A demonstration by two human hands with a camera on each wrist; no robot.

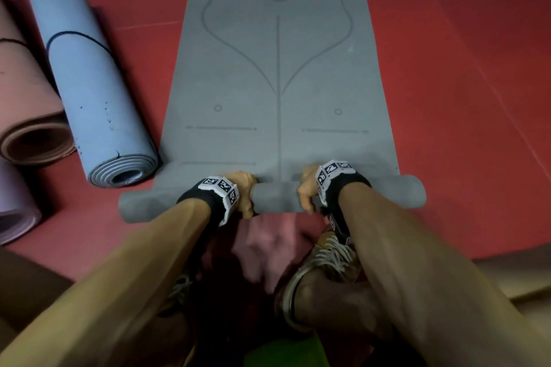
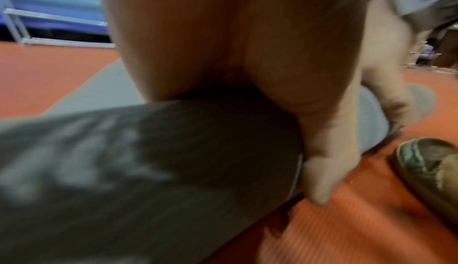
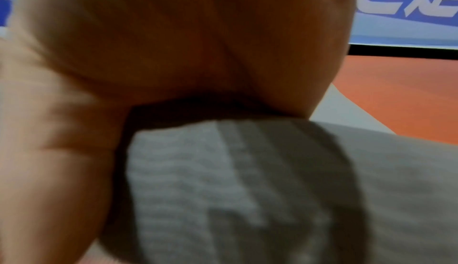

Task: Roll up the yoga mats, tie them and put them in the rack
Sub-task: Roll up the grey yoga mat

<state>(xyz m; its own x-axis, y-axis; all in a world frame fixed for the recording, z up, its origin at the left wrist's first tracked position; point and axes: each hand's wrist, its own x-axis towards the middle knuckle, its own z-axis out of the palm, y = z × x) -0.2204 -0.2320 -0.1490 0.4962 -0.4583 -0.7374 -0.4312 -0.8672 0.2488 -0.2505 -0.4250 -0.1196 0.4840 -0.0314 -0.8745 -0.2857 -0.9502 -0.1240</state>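
- While the left hand [image 1: 243, 192] and right hand [image 1: 307, 189] each curl fingers and thumb around the started roll of the grey mat [image 1: 277, 68], both sit close to its middle at lower centre of the head view; the 2 ends of the roll [image 1: 275, 197] stick out unsupported to left and right
- Risk, as a judgement: with the grip this central, the ends may lag or run ahead, so the roll could go cone-shaped and wander off the mat's centre line; a loose first turn would leave a fat, slack roll that is hard to tie
- A second risk: the person's shoe [image 1: 328, 250] lies just below the roll in the frame, near enough to catch it if it slips back
- The grey mat looks matte and finely ribbed on its underside in the wrist views; printed alignment lines and a round logo show on the flat part, which runs from the roll up to the top edge over the red floor [image 1: 462, 68]
- 1 blue rolled mat [image 1: 86, 77], already tied with a dark cord, lies at centre left; a pink rolled mat [image 1: 26, 104] lies beside it at the left edge
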